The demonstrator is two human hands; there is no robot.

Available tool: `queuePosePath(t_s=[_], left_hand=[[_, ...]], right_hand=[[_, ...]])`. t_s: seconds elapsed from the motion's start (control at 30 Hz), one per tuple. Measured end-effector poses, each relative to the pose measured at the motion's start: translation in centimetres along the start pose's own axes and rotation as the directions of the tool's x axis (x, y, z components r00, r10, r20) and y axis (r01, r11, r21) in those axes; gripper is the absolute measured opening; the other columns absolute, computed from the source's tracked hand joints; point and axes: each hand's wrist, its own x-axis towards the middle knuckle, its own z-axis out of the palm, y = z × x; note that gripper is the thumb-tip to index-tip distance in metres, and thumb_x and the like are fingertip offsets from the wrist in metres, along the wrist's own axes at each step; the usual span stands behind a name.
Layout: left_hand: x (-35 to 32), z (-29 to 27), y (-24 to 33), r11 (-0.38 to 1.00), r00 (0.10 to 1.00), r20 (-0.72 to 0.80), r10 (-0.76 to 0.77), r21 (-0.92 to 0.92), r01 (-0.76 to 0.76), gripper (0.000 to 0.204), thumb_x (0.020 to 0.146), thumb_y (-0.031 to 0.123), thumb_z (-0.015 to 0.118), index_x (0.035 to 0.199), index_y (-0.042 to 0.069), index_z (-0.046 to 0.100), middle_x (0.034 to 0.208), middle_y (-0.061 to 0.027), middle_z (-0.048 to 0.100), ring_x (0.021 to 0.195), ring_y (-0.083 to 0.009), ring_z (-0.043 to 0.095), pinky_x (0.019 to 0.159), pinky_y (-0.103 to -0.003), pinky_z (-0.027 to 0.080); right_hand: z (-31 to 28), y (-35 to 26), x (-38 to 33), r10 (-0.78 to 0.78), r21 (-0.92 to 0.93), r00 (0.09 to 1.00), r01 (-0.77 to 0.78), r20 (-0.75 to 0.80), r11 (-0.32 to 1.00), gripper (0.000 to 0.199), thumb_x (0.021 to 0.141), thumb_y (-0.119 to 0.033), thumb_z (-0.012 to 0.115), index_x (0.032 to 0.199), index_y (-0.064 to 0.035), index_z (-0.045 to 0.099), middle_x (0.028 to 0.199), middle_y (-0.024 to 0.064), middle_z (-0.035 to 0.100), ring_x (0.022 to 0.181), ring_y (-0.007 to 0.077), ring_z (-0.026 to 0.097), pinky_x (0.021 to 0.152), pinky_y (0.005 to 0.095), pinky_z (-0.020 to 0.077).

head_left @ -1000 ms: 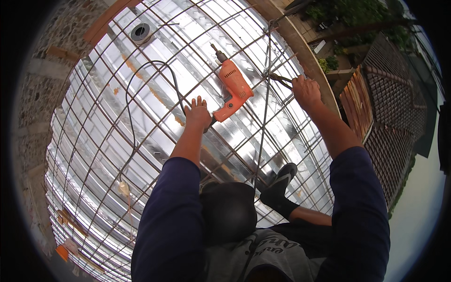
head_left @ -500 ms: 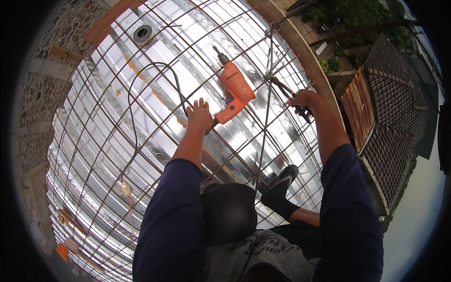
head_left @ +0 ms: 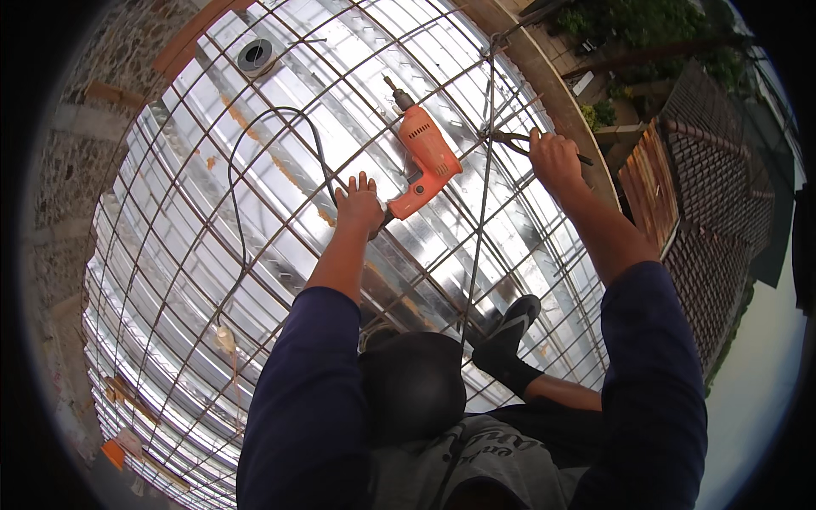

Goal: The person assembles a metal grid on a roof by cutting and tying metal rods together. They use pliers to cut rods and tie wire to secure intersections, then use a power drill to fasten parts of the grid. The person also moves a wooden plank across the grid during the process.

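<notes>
My right hand [head_left: 557,161] is closed around the handles of a pair of pincers [head_left: 512,141]. Their jaws meet the rebar where several bars cross, by a long thicker bar [head_left: 485,195]. Lower and to the left, my left hand [head_left: 359,204] leans on the steel mesh with its fingers spread. It lies beside the handle end of an orange power drill [head_left: 433,155] and partly covers where the cord leaves it. The drill rests on the mesh, its chuck and bit [head_left: 396,90] pointing away from me.
Under the mesh lie shiny corrugated metal sheets [head_left: 297,200]. A dark drill cord [head_left: 232,183] loops left to a pale plug connection [head_left: 224,338]. A wire spool [head_left: 255,58] sits far left. A ledge [head_left: 544,64] edges the right side, with a tiled roof [head_left: 714,170] beyond. My foot [head_left: 501,336] stands near the middle.
My right hand has turned and moved slightly up, swinging the pincers' handles from slanting downward to nearly level. The left hand and the drill stay almost where they were.
</notes>
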Motion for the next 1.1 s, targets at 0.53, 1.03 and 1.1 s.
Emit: queuePosePath(t_s=[0.53, 1.03, 1.1], left_hand=[[-0.1, -1.0, 1.0, 0.999, 0.997, 0.082, -0.007, 0.032, 0.004, 0.062, 0.087, 0.013, 0.040, 0.146, 0.010, 0.023, 0.155, -0.0063, 0.012, 0.142, -0.0257, 0.015, 0.111, -0.054, 0.015], [0.3, 0.4, 0.2, 1.000, 1.000, -0.006, 0.026, -0.010, -0.026, 0.066, 0.083, 0.014, 0.047, 0.145, 0.008, 0.024, 0.154, -0.0099, 0.015, 0.141, -0.0290, 0.017, 0.110, -0.054, 0.019], [0.5, 0.8, 0.2, 0.999, 0.999, -0.020, 0.036, -0.010, -0.037, 0.069, 0.081, 0.014, 0.049, 0.144, 0.006, 0.025, 0.153, -0.0118, 0.015, 0.141, -0.0308, 0.017, 0.109, -0.055, 0.021]], right_hand=[[0.7, 1.5, 0.0, 0.011, 0.439, 0.777, -0.367, 0.629, 0.820, 0.031, 0.078, -0.025, 0.069, 0.096, -0.0006, 0.063, 0.091, 0.0155, 0.068, 0.073, 0.0260, 0.068, 0.069, 0.0379, 0.0543], [-0.7, 3.2, 1.4, -0.164, -0.336, 0.986, 0.146, -0.025, 0.931, 0.032, 0.086, -0.027, 0.053, 0.110, -0.0072, 0.056, 0.087, 0.0073, 0.060, 0.082, 0.0258, 0.059, 0.074, 0.0473, 0.0470], [0.8, 3.0, 1.6, -0.027, -0.257, 0.997, 0.043, 0.065, 0.966, 0.029, 0.085, -0.029, 0.055, 0.103, -0.0067, 0.059, 0.082, 0.0064, 0.062, 0.078, 0.0247, 0.063, 0.070, 0.0465, 0.0501]])
